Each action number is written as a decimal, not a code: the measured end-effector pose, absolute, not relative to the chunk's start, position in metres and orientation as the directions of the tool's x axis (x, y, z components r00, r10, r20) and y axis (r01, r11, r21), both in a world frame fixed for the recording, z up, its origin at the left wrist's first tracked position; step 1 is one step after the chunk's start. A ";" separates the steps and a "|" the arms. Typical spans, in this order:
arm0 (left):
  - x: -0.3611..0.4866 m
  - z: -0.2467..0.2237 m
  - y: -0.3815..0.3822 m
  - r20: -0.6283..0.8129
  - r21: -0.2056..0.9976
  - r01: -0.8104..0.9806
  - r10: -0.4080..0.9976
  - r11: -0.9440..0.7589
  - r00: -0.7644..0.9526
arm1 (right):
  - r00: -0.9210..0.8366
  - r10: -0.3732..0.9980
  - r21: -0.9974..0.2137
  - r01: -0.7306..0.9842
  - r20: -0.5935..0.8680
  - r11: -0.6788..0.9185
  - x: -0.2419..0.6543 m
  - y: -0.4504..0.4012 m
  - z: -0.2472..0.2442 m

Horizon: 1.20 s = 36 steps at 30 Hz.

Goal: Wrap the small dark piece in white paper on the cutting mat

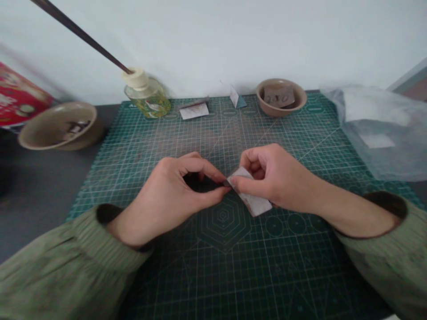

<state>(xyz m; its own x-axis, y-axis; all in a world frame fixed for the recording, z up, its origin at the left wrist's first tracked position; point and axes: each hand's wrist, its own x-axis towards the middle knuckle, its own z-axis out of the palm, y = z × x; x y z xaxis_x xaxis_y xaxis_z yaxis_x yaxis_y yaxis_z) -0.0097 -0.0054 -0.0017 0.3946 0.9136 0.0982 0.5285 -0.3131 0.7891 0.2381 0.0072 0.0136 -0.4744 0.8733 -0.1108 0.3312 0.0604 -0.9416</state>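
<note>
Because our right hand covers much of it, only part of the folded white paper shows above the green gridded cutting mat. Our right thumb and fingers pinch it, while the pressed-together fingertips of our left hand grip a corner too small to make out.

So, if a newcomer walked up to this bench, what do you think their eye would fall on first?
Most likely the left hand and right hand, pinching a small folded white paper at the middle of the green cutting mat. Next would come the long dark stick slanting from a glass bottle at the mat's far edge, then the red package at far left.
</note>
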 end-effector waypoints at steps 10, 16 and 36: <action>-0.010 0.001 -0.004 0.179 0.839 0.421 0.905 -0.346 0.386 | -0.403 0.893 -0.978 0.125 -0.202 -0.165 0.245 0.008 0.020; -0.010 0.000 -0.004 0.201 0.844 0.381 0.882 -0.377 0.427 | -0.422 0.886 -0.980 0.124 -0.192 -0.153 0.243 0.007 0.022; -0.009 0.001 -0.006 0.161 0.859 0.402 0.913 -0.316 0.374 | -0.517 0.837 -0.977 0.194 -0.179 -0.089 0.240 0.005 0.024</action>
